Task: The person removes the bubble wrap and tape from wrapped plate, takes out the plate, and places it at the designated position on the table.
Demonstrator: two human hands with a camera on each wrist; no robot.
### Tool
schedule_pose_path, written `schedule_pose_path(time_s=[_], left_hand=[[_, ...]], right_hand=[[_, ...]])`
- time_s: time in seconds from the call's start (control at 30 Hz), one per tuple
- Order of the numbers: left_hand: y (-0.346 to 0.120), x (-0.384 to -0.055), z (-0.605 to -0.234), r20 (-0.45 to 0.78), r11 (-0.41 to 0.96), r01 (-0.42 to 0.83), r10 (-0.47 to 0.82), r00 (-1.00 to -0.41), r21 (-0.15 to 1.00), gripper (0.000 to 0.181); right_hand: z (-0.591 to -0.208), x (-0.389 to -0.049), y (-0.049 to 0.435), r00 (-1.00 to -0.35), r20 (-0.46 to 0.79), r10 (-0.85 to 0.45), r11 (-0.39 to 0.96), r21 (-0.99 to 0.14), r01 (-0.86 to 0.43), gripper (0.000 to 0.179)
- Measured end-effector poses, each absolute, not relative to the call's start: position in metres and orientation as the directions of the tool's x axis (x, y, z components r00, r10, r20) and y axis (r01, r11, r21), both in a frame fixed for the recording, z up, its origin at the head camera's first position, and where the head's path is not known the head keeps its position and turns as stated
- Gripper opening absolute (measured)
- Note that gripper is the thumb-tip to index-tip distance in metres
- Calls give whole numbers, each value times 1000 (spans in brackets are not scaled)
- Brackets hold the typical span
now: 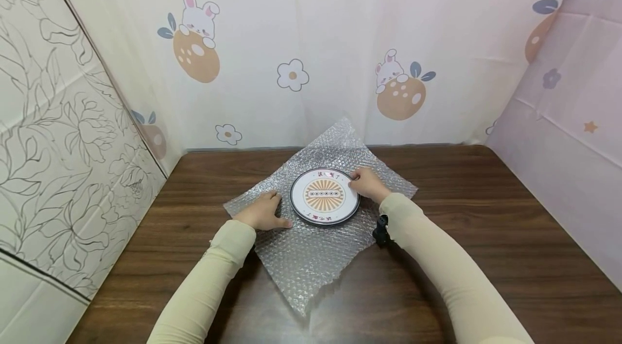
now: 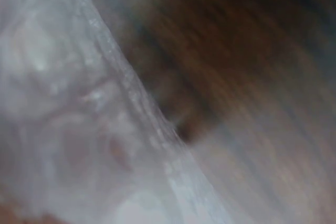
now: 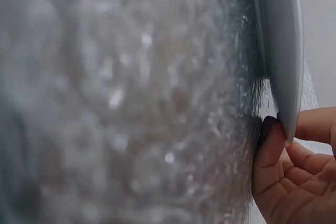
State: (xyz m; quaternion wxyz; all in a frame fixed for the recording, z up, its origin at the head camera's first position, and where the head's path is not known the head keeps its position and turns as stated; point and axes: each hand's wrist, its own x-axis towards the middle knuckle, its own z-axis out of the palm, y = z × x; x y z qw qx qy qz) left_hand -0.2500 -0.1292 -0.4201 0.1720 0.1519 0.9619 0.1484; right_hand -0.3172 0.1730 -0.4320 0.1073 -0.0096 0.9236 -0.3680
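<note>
A round white plate (image 1: pixel 325 196) with a dark rim, an orange sunburst and red characters lies face up on a sheet of bubble wrap (image 1: pixel 306 263). My right hand (image 1: pixel 369 184) pinches the plate's right edge; the right wrist view shows thumb and finger on either side of the rim (image 3: pixel 286 93). Left of the plate, my left hand (image 1: pixel 264 211) rests on the wrap with its thumb pointing toward the plate and its fingers extended. Blurred wrap (image 2: pixel 63 77) and its edge over the wood fill the left wrist view.
The bubble wrap lies cornerwise on a dark brown wooden table (image 1: pixel 486 257), its far corner up against a curtain (image 1: pixel 316 20) printed with rabbits and flowers. A panel with flower line drawings (image 1: pixel 63 117) stands on the left. A black device (image 1: pixel 381 231) sits at my right wrist.
</note>
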Motion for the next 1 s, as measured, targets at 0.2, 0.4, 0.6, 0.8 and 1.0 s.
schedule_pose_path(time_s=[0.2, 0.4, 0.6, 0.8, 1.0], left_hand=[[-129, -250, -420, -283, 911, 243, 342, -896, 332, 94], [-129, -250, -420, -284, 912, 246, 343, -895, 327, 94], [-128, -250, -420, -291, 913, 243, 343, -893, 328, 93], [-128, -251, -420, -288, 912, 252, 349, -892, 324, 92], [-127, -250, -419, -287, 911, 245, 346, -894, 333, 91]], right_hand=[[-431, -318, 178, -967, -216, -137, 686, -725, 65, 13], [-431, -318, 182, -954, -257, -153, 647, -756, 100, 28], [-429, -316, 187, -958, -244, -152, 622, -777, 99, 30], [-422, -314, 197, -973, -192, -126, 587, -805, 83, 28], [-407, -309, 213, -989, -116, -95, 599, -800, 36, 34]])
